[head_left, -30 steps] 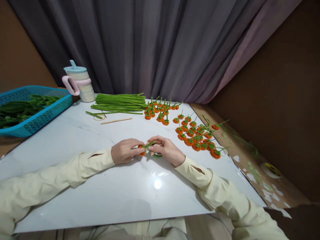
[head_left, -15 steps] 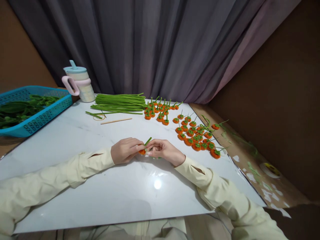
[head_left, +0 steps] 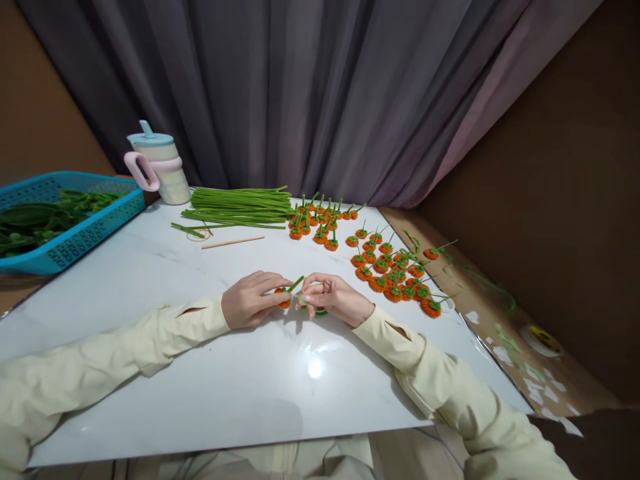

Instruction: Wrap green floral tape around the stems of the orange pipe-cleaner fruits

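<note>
My left hand (head_left: pixel 256 300) is closed on a small orange pumpkin (head_left: pixel 285 302) made of fuzzy pipe cleaner, pinched between thumb and fingers. Its green stem (head_left: pixel 297 284) slants up to the right. Just beside it, my right hand (head_left: pixel 337 299) is closed, with thumb and forefinger pinching a pale strip end. Under those fingers part of a roll of green tape (head_left: pixel 321 313) shows, mostly hidden by the hand. A small gap separates the right fingertips from the pumpkin. Finished-looking pumpkins of the same kind (head_left: pixel 380 266) stand in groups to the right and behind.
Green pipe cleaners (head_left: pixel 240 205) lie bundled at the back, with a thin wooden stick (head_left: pixel 233 243) before them. A lidded cup (head_left: pixel 173 180) stands back left by a blue basket (head_left: pixel 95 223) of green pieces. Paper scraps (head_left: pixel 503 355) and a yellow-centred roll (head_left: pixel 544 340) lie at right.
The stem has turned from lying rightward to pointing more upward. My right hand has drawn slightly away to the right from the pumpkin. My left hand stays in place.
</note>
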`<state>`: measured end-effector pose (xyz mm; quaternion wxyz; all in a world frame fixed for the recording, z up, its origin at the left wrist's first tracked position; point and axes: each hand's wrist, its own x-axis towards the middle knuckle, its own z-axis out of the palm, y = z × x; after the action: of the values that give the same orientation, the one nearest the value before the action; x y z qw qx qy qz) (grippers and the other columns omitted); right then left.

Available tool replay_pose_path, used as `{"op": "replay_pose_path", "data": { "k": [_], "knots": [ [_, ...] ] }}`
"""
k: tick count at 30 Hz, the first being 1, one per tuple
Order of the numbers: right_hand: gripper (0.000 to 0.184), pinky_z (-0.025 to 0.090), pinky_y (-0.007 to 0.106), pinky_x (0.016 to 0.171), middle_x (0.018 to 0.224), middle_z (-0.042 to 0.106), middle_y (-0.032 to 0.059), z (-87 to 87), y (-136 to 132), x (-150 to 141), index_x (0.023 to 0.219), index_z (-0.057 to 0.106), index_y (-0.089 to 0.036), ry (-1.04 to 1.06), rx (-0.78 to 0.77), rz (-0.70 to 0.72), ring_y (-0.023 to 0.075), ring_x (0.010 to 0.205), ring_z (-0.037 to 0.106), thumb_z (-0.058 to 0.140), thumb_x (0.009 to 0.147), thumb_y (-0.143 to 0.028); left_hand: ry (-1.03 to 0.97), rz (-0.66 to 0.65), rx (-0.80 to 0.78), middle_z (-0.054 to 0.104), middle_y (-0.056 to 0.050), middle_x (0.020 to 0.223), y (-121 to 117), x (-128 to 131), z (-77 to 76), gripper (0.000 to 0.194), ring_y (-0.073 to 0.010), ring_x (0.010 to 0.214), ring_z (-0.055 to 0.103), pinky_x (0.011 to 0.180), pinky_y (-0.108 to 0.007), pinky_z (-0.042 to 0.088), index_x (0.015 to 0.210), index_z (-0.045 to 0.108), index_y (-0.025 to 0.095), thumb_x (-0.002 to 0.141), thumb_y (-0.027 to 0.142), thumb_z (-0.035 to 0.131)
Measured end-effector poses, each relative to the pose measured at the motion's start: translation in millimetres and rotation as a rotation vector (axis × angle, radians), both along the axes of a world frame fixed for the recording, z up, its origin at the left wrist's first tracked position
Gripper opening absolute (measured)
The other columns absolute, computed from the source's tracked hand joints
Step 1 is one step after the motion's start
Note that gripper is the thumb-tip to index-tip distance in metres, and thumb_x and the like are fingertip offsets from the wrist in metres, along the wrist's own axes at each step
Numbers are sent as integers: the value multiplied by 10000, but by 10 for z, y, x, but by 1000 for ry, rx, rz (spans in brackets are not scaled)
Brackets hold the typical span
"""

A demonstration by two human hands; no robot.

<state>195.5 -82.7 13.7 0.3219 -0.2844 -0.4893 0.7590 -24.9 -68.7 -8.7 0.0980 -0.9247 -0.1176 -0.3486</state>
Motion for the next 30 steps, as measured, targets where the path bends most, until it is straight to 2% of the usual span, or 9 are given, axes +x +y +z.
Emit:
{"op": "replay_pose_path", "data": {
  "k": [3, 6, 10, 15, 17, 21, 26, 30],
  "knots": [
    [249, 430, 225, 543, 719, 694, 30, -33, 12, 3, 747, 574, -148, 36, 24, -22, 102, 512, 600, 777, 635, -239, 14, 16, -19, 646, -122, 977, 5, -4, -6, 217, -224, 895, 589, 721, -337, 494, 1050, 527, 157, 861, 119, 427],
    [192, 408, 226, 555, 659, 663, 18, -66, 13, -2, 737, 631, -136, 15, 61, -62, 103, 539, 585, 743, 665, -274, 5, 8, -24, 646, -118, 985, 5, -1, -6, 249, -217, 903, 590, 731, -333, 492, 1079, 519, 160, 863, 101, 410],
    [189, 389, 233, 568, 579, 626, 14, -55, -20, -16, 838, 694, -129, -50, 97, -99, 113, 572, 557, 677, 723, -278, -64, -2, -114, 642, -120, 1025, -12, 8, -5, 297, -204, 941, 590, 762, -330, 494, 1145, 468, 156, 868, 81, 388],
    [138, 439, 270, 646, 774, 668, 35, 11, -93, -54, 791, 724, -149, -37, 191, -159, 114, 595, 576, 714, 686, -236, -82, 6, -211, 629, -123, 1031, -30, 1, -18, 296, -201, 953, 581, 786, -334, 493, 1134, 448, 138, 849, 62, 423],
    [138, 444, 263, 626, 761, 671, 32, 6, -108, -69, 775, 729, -154, -62, 222, -202, 110, 589, 574, 729, 677, -252, -72, 8, -212, 627, -123, 1034, -28, -3, -23, 302, -202, 952, 578, 782, -335, 494, 1140, 444, 139, 849, 61, 423],
    [188, 452, 254, 602, 681, 679, 26, -41, -117, -87, 804, 737, -152, -124, 245, -248, 101, 565, 562, 748, 661, -273, -71, 6, -208, 623, -121, 1043, -16, -7, -29, 302, -199, 958, 576, 787, -333, 496, 1141, 441, 145, 851, 60, 419],
    [421, 457, 243, 549, 684, 687, 6, -52, -130, -97, 1041, 661, -167, -127, 256, -272, 83, 499, 540, 762, 648, -281, -75, 13, -205, 623, -122, 991, -14, -2, -35, 287, -202, 911, 585, 759, -336, 508, 1136, 440, 135, 855, 83, 424],
    [424, 471, 238, 532, 686, 683, -7, -48, -131, -103, 1020, 572, -191, -111, 287, -346, 91, 490, 550, 761, 655, -296, -81, 15, -214, 629, -115, 975, -26, 6, -29, 294, -200, 887, 593, 741, -334, 515, 1151, 433, 142, 862, 93, 417]
  ]
}}
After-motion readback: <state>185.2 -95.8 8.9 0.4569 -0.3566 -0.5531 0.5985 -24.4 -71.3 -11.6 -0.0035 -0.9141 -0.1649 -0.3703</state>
